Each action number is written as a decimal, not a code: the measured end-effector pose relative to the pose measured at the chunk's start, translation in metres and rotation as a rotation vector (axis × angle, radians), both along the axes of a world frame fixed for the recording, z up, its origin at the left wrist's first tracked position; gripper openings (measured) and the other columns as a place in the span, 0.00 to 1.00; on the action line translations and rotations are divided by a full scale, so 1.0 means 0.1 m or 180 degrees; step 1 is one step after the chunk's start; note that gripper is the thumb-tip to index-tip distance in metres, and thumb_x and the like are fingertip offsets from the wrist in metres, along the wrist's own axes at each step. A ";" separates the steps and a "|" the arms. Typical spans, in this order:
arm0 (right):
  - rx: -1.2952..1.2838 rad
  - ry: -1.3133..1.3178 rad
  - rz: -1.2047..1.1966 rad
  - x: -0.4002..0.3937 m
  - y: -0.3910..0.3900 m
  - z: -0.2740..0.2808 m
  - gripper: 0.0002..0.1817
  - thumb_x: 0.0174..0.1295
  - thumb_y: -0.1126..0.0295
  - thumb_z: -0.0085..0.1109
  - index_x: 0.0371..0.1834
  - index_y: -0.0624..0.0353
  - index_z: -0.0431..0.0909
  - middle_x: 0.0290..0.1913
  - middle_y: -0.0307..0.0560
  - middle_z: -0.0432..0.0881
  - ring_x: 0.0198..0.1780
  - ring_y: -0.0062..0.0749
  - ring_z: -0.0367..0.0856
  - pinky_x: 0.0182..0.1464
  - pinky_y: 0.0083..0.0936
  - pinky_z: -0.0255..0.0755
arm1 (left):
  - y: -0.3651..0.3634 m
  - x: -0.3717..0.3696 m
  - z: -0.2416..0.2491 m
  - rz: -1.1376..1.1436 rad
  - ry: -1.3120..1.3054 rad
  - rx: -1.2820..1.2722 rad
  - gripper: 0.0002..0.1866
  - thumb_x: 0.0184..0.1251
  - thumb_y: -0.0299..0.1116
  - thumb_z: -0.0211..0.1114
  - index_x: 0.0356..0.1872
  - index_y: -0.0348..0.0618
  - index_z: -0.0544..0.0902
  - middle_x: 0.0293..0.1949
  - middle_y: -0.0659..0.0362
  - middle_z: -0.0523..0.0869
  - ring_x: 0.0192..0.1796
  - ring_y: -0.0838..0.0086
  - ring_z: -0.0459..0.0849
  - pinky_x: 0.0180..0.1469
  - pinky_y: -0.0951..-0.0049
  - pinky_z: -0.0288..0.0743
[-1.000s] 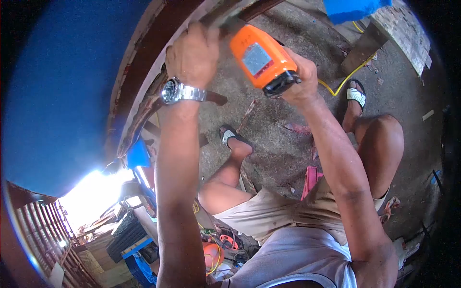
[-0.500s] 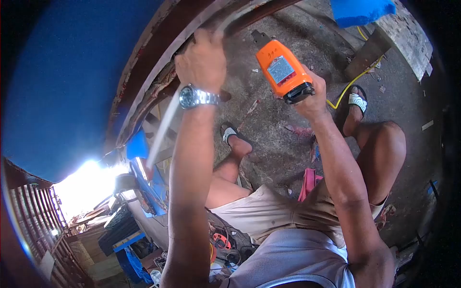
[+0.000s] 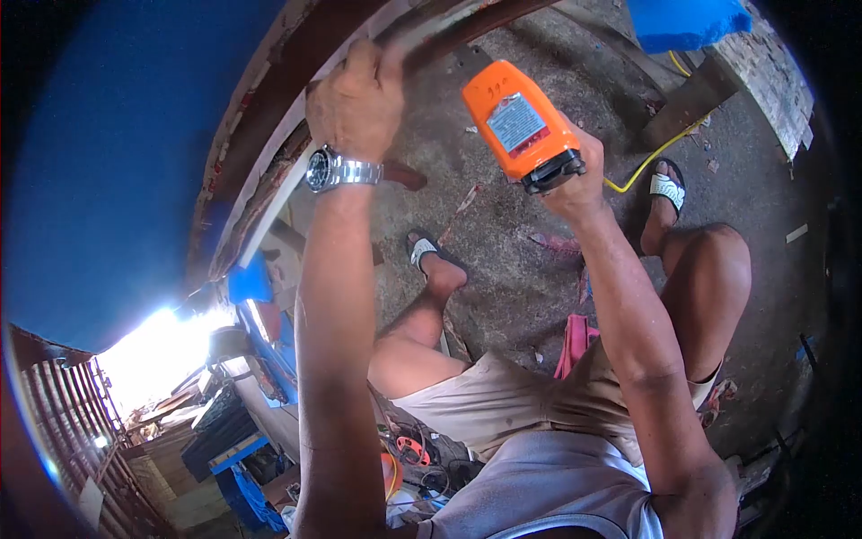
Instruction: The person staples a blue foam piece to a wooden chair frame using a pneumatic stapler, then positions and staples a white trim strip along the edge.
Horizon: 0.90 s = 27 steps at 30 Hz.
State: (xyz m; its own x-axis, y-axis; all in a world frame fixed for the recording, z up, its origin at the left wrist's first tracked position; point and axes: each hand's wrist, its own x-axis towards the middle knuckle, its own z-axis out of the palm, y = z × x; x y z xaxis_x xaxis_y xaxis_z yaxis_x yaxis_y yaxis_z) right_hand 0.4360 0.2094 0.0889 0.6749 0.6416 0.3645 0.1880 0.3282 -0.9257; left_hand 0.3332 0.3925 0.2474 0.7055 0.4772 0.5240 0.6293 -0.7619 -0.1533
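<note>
My left hand (image 3: pixel 357 103), with a metal-band watch on the wrist, is closed at the inner edge of a dark brown frame (image 3: pixel 260 103). A narrow white strip (image 3: pixel 275 208) runs from under this hand down along that edge; its upper part is hidden by the fingers. Blue upholstery (image 3: pixel 135 162) covers the large piece on the left. My right hand (image 3: pixel 579 175) is wrapped round the handle of an orange staple gun (image 3: pixel 516 117). Its nose points up and left, toward the frame, apart from my left hand.
A yellow hose (image 3: pixel 655 157) curves over the concrete floor (image 3: pixel 512 260) to the right of the staple gun. A board with blue material (image 3: pixel 687 20) stands at the upper right. Pink cloth (image 3: pixel 575 346) lies between my legs. Cables and clutter (image 3: pixel 426 454) sit at the lower left.
My left hand has moved slightly left and up. The white strip, earlier hanging away from the frame and blurred, now lies along its edge. The staple gun has shifted a little left.
</note>
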 end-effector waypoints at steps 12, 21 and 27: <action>0.0096 -0.0397 -0.0124 0.03 0.22 0.18 0.31 0.48 0.62 0.78 0.59 0.54 0.83 0.42 0.50 0.89 0.43 0.46 0.90 0.45 0.34 0.82 | 0.07 -0.02 0.00 -0.0231 -0.0207 -0.0438 0.16 0.67 0.50 0.69 0.32 0.47 0.85 0.22 0.50 0.85 0.27 0.52 0.86 0.32 0.55 0.78; -0.0147 -0.0990 -0.0425 0.01 0.24 0.22 0.29 0.51 0.63 0.76 0.59 0.50 0.82 0.41 0.51 0.89 0.43 0.48 0.90 0.45 0.35 0.83 | 0.03 -0.02 0.03 -0.0035 -0.0013 -0.0244 0.20 0.69 0.54 0.67 0.35 0.45 0.87 0.20 0.50 0.84 0.27 0.54 0.87 0.32 0.57 0.79; 0.0026 -0.0208 -0.0013 0.07 -0.02 0.06 0.24 0.53 0.72 0.73 0.56 0.59 0.82 0.43 0.47 0.89 0.46 0.37 0.88 0.49 0.29 0.81 | -0.11 -0.18 0.20 0.0569 0.0272 -0.0401 0.18 0.72 0.52 0.63 0.41 0.47 0.88 0.28 0.50 0.89 0.36 0.52 0.90 0.40 0.53 0.80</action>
State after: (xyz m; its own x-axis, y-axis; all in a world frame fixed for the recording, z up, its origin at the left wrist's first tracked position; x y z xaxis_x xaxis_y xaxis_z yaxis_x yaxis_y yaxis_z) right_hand 0.4429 0.2070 0.0951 0.6521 0.6357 0.4132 0.2494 0.3348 -0.9087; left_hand 0.3156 0.3812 0.2676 0.6431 0.6564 0.3944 0.7448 -0.6559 -0.1228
